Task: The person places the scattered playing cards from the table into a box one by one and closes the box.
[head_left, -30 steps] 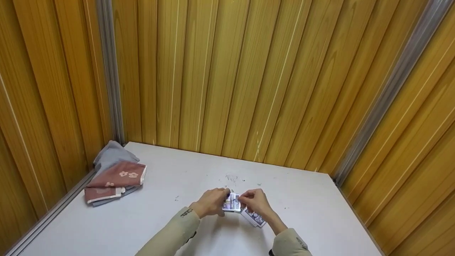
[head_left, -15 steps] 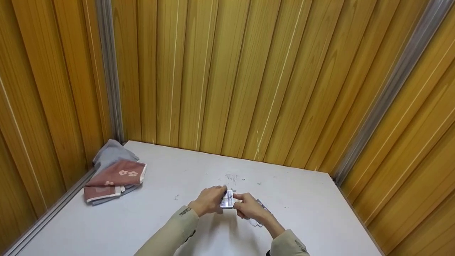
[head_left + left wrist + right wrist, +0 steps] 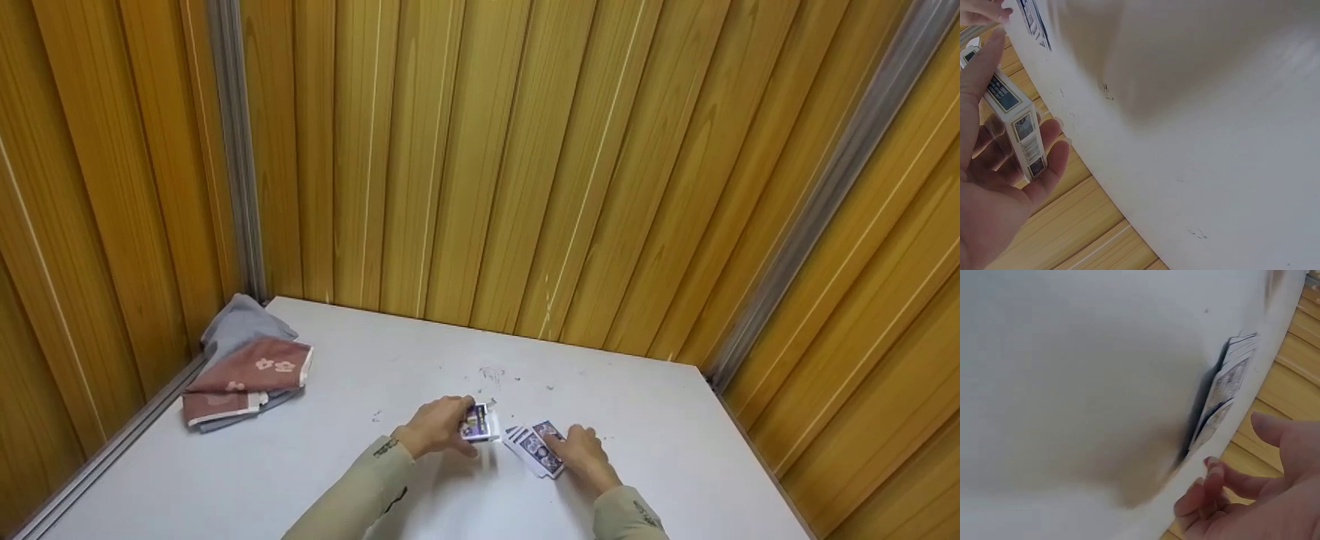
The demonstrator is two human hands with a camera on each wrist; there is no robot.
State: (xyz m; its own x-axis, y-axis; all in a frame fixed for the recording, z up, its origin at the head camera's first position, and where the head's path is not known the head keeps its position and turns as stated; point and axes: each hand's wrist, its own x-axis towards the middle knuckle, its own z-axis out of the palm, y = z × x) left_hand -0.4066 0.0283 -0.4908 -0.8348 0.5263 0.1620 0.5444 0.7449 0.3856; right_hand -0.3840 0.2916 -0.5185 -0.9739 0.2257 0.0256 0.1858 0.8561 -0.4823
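My left hand point(image 3: 437, 426) grips a small playing card box point(image 3: 475, 423) above the table. In the left wrist view the box point(image 3: 1007, 102) lies between thumb and fingers, its barcoded end toward the camera. A pale flap stands out at the box's far end. To the right of it, a loosely fanned pile of playing cards point(image 3: 531, 448) lies on the table, patterned backs up. My right hand point(image 3: 589, 454) is at the pile's right side. In the right wrist view its thumb and fingers are apart, close beside the cards point(image 3: 1229, 382), holding nothing.
A folded red and grey cloth point(image 3: 259, 375) lies at the left back corner of the white table point(image 3: 645, 420). Wood-patterned walls point(image 3: 480, 165) stand along the back and sides. Small dark marks dot the tabletop beyond the hands.
The right hand has left the box's end and moved right to the card pile. The box stays in the left hand, tilted differently. More of the fanned cards is now visible.
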